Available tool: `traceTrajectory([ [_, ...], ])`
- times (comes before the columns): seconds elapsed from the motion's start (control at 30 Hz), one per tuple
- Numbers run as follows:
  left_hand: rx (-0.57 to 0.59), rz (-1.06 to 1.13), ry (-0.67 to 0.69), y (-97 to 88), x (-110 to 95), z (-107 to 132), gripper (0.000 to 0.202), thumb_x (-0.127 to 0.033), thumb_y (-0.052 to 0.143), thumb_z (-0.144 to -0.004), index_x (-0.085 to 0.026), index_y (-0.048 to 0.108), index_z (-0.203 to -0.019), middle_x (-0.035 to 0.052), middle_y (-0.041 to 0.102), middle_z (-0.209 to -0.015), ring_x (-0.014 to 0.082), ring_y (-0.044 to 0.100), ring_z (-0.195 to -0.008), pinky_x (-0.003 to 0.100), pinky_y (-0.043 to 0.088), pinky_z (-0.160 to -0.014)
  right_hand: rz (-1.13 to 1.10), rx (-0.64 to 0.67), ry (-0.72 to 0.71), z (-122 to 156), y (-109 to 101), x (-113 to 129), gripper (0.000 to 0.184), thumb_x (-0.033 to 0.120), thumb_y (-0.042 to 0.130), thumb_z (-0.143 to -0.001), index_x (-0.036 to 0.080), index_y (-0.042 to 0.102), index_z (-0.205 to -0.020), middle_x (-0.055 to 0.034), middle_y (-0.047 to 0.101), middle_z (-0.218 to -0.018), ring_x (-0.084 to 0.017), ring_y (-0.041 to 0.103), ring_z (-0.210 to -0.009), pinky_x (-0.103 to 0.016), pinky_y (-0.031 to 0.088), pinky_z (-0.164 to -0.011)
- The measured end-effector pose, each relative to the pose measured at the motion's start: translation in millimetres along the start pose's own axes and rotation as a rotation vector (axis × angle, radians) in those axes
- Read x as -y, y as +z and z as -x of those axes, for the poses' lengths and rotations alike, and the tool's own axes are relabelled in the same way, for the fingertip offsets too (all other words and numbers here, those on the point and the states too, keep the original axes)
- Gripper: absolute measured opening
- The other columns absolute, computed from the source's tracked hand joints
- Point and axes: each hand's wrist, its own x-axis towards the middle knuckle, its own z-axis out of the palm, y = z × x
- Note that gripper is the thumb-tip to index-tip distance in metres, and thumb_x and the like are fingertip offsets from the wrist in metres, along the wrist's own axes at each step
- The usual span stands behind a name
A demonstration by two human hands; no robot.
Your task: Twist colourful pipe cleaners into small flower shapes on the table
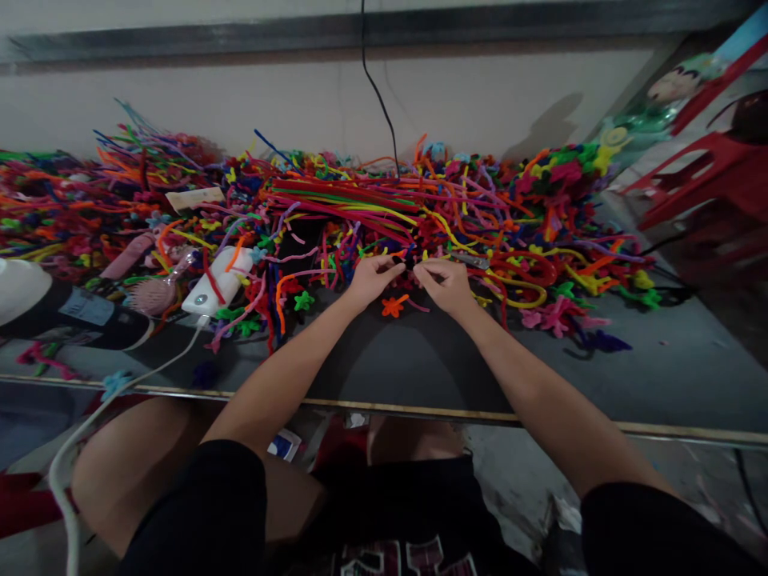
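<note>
My left hand (373, 282) and my right hand (447, 286) are close together at the front of a heap of coloured pipe cleaners (348, 206). Thumb and fingers are pinched on both hands. A small dark piece shows between the fingertips, too small to name. Just below them an orange pipe-cleaner flower (394, 306) lies on the dark table (408, 360). Beside my right hand, a metal tool (471, 260) is partly buried in the heap. A green pipe-cleaner flower (304, 301) sits to the left of my left hand.
On the left lie a white power bank (217, 282) with a white cable (144, 374), a pink hairbrush (154, 294) and a large black-and-white cylindrical object (78, 312). A black cord (378, 88) hangs behind. Red plastic stools (714, 172) stand at right. The table's front edge (420, 410) is near my body.
</note>
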Motion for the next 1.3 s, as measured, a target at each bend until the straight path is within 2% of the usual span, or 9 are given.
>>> traceTrajectory([
  [0.17, 0.047, 0.07, -0.044, -2.9, -6, 1, 0.026, -0.033, 0.068, -0.079, -0.015, 0.057, -0.064, -0.0039, 0.055, -0.052, 0.0058, 0.049, -0.047, 0.019, 0.036, -0.049, -0.349, 0.133, 0.26, -6, 0, -7, 0.042, 0.059, 0.064, -0.076, 0.019, 0.068, -0.067, 0.0008, 0.059, -0.052, -0.01, 0.05, -0.042, -0.026, 0.038, -0.042],
  [0.27, 0.091, 0.068, -0.037, -4.6, -7, 1, 0.028, -0.037, 0.068, -0.079, -0.015, 0.059, -0.064, -0.0032, 0.055, -0.052, 0.0054, 0.048, -0.048, 0.019, 0.035, -0.049, -0.432, 0.162, 0.317, -8, -1, -10, 0.044, 0.062, 0.067, -0.072, 0.019, 0.069, -0.067, 0.0005, 0.061, -0.053, -0.01, 0.051, -0.042, -0.025, 0.04, -0.041],
  [0.57, 0.115, -0.072, 0.016, -5.1, -5, 1, 0.028, -0.033, 0.066, -0.078, -0.014, 0.058, -0.059, -0.0034, 0.053, -0.049, 0.0054, 0.045, -0.047, 0.019, 0.033, -0.05, -0.373, 0.174, 0.345, -8, 0, -10, 0.039, 0.055, 0.074, -0.067, 0.017, 0.066, -0.063, 0.0019, 0.058, -0.048, -0.009, 0.052, -0.041, -0.022, 0.039, -0.04],
  [0.73, 0.083, -0.222, 0.065, -5.2, -3, 1, 0.03, -0.034, 0.066, -0.075, -0.014, 0.056, -0.057, -0.0036, 0.049, -0.05, 0.006, 0.041, -0.049, 0.02, 0.028, -0.049, -0.316, 0.155, 0.388, -7, 2, -8, 0.039, 0.055, 0.076, -0.063, 0.017, 0.066, -0.065, 0.0002, 0.061, -0.052, -0.01, 0.053, -0.043, -0.024, 0.039, -0.041],
  [0.87, 0.049, -0.359, 0.137, -6.7, -3, 3, 0.03, -0.036, 0.065, -0.075, -0.013, 0.058, -0.056, -0.0038, 0.044, -0.051, 0.0062, 0.036, -0.051, 0.021, 0.025, -0.049, -0.252, 0.147, 0.359, -5, 4, -9, 0.038, 0.054, 0.075, -0.066, 0.017, 0.067, -0.066, -0.001, 0.064, -0.056, -0.011, 0.055, -0.044, -0.024, 0.042, -0.045],
  [1.13, 0.031, -0.478, 0.206, -7.0, -5, 8, 0.027, -0.034, 0.06, -0.079, -0.013, 0.066, -0.064, -0.0019, 0.053, -0.055, 0.0071, 0.042, -0.054, 0.021, 0.029, -0.052, -0.158, 0.15, 0.313, -2, 5, -14, 0.037, 0.053, 0.069, -0.074, 0.017, 0.069, -0.071, -0.0021, 0.066, -0.06, -0.012, 0.058, -0.047, -0.025, 0.045, -0.048],
  [1.3, -0.002, -0.459, 0.223, -3.9, -8, 8, 0.032, -0.036, 0.059, -0.08, -0.014, 0.058, -0.058, -0.0027, 0.05, -0.052, 0.0066, 0.039, -0.052, 0.021, 0.027, -0.051, -0.244, 0.138, 0.358, -3, 6, -14, 0.042, 0.059, 0.067, -0.073, 0.018, 0.068, -0.07, -0.0004, 0.063, -0.057, -0.011, 0.054, -0.045, -0.024, 0.041, -0.043],
])
